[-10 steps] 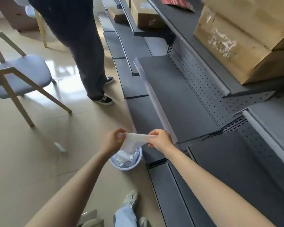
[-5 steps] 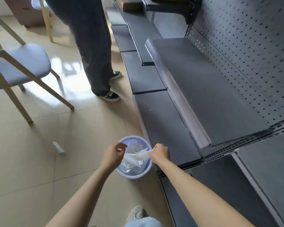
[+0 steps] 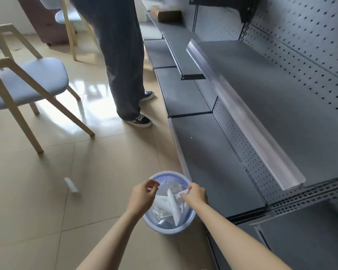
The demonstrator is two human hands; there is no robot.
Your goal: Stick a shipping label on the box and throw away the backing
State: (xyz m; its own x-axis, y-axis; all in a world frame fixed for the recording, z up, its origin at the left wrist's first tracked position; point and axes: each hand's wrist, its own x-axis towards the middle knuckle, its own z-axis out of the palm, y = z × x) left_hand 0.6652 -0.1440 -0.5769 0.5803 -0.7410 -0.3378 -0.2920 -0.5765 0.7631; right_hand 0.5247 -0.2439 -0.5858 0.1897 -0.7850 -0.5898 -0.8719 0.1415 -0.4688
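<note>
A small pale blue bin (image 3: 169,228) stands on the floor against the grey shelf base. The white label backing (image 3: 172,205) hangs down into the bin among other crumpled white scraps. My right hand (image 3: 195,194) is over the bin's right rim and pinches the top end of the backing. My left hand (image 3: 142,197) hovers over the left rim with curled fingers that hold nothing. No box with a label shows in this frame.
Grey metal shelves (image 3: 261,114) with a pegboard back fill the right side. A person in dark trousers (image 3: 123,65) stands ahead by the shelves. A wooden chair with a blue seat (image 3: 27,82) is at the left. A small white scrap (image 3: 71,185) lies on the tiled floor.
Both hands came down from chest height to the bin with the backing. My left hand let go of it, and the strip now dangles into the bin from my right hand.
</note>
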